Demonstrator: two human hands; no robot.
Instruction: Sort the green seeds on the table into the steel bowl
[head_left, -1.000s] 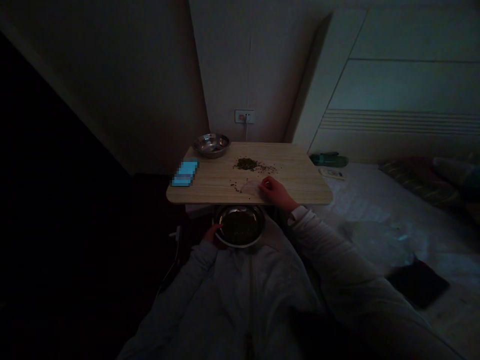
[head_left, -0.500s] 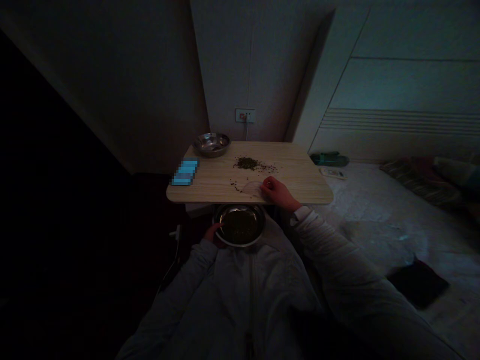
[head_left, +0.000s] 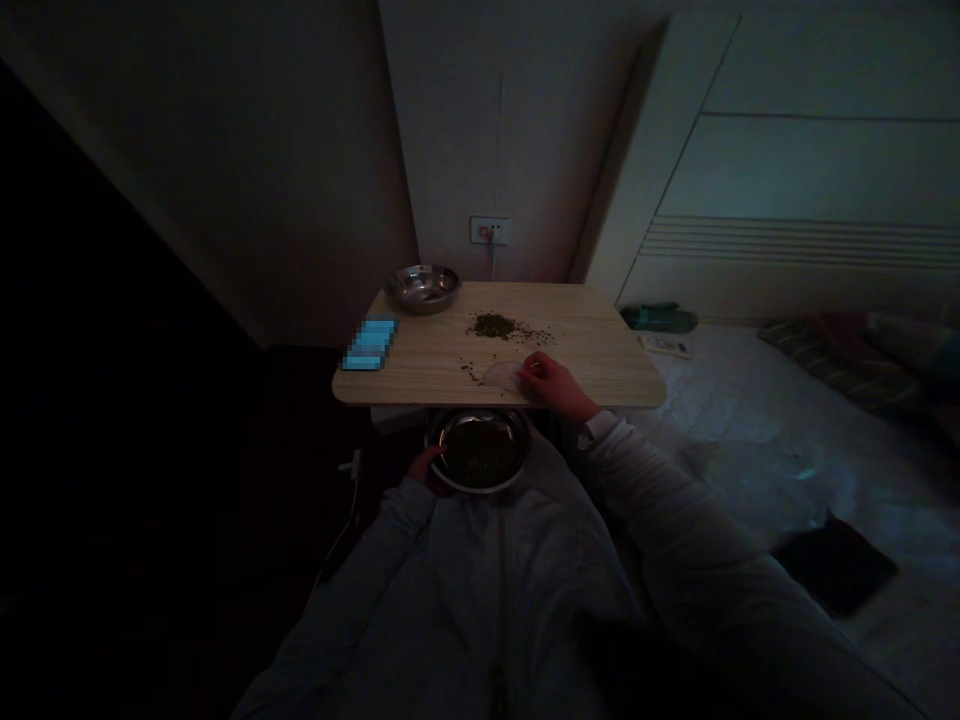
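My left hand [head_left: 426, 470] grips the left rim of a metal bowl [head_left: 480, 489], which sits at my lap just below the table edge. Small dark-green grains [head_left: 480, 450], like beans, cover the bowl's bottom. Over the front of the small wooden table [head_left: 592, 310], my right hand [head_left: 547, 378] is closed on a thin, clear, rounded plastic piece [head_left: 502, 375]. That piece lies low against the tabletop, beside a few stray grains [head_left: 471, 370]. Farther back is a heap of green grains [head_left: 495, 326], with darker bits [head_left: 541, 337] scattered to its right.
A second metal bowl [head_left: 424, 289] stands at the table's back left, with a lit phone [head_left: 370, 344] in front of it. To the right is a bed [head_left: 720, 400] with a green bottle [head_left: 660, 318], a remote [head_left: 666, 346] and a dark flat item [head_left: 836, 565]. A wall socket [head_left: 490, 230] is behind.
My right hand and the clear plastic piece have shifted very slightly left along the tabletop. My left hand and the bowl have stayed in place.
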